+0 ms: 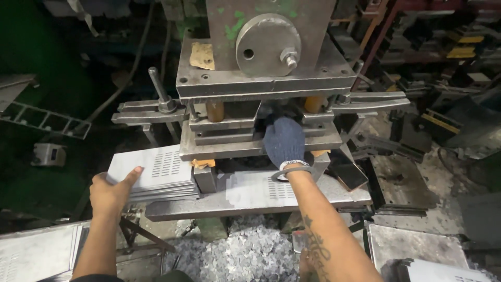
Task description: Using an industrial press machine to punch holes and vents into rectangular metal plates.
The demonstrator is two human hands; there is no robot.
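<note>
One person's two hands show in the head view; the left hand (112, 188) is bare and lies on the near left corner of a stack of perforated sheets (156, 169), thumb on top and fingers curled under the edge, so its grip is clamped on the stack; how many sheets make up the stack cannot be counted, though several edges show. The right hand (284, 141) wears one dark blue knitted glove and reaches far into the gap of the press (266, 78), under its upper plate; the fingers are hidden in there, so whether that grip is apart or together cannot be told. One perforated sheet (261, 189) lies flat on the press bed (172, 210), just beneath the right wrist, with one block of slots near its middle. The stack sits left of the press bed, touching it. Two orange-brown guide posts (215, 110) stand between the press plates, one left and one right. One large round disc (267, 44) with one bolt fronts the press head. A heap of metal scrap (245, 256) lies on the floor, near, below the bed.
</note>
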